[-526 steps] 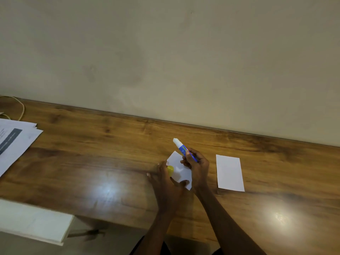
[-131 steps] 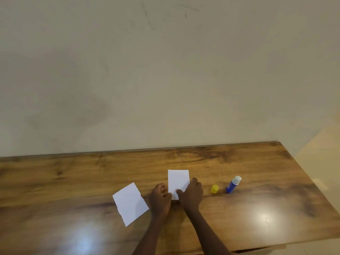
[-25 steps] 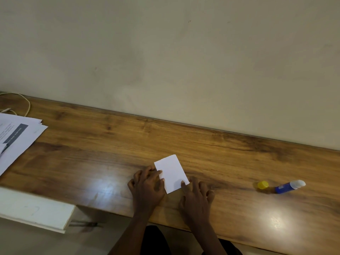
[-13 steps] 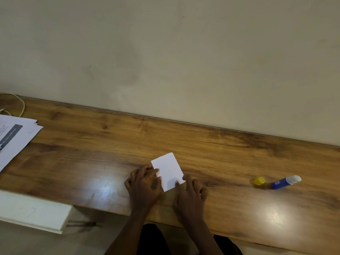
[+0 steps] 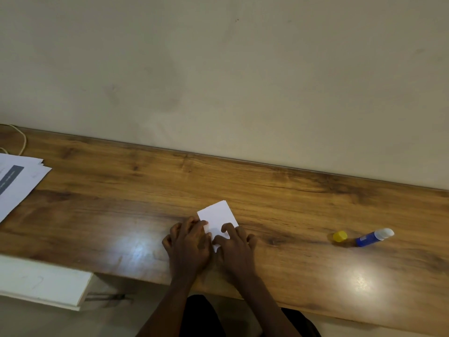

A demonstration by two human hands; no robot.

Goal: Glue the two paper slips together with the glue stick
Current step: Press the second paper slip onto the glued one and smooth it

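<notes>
One white paper rectangle (image 5: 217,216) lies flat on the wooden desk (image 5: 279,198); only a single slip shape shows, so the two slips seem stacked. My left hand (image 5: 188,242) rests palm down on its left near corner, fingertips on the paper. My right hand (image 5: 234,246) presses fingers down on its near edge. The blue glue stick (image 5: 374,237) lies uncapped on its side far to the right, and its yellow cap (image 5: 340,236) sits just left of it.
A stack of printed sheets (image 5: 17,181) lies at the desk's left end, with a pale cable (image 5: 20,139) behind it. A white board (image 5: 41,282) juts out below the desk's near edge at left. A wall runs along the back.
Both hands slid a little further onto the paper and keep pressing it. The paper stays in place. Five seconds ago two separate slips were visible; now one.
</notes>
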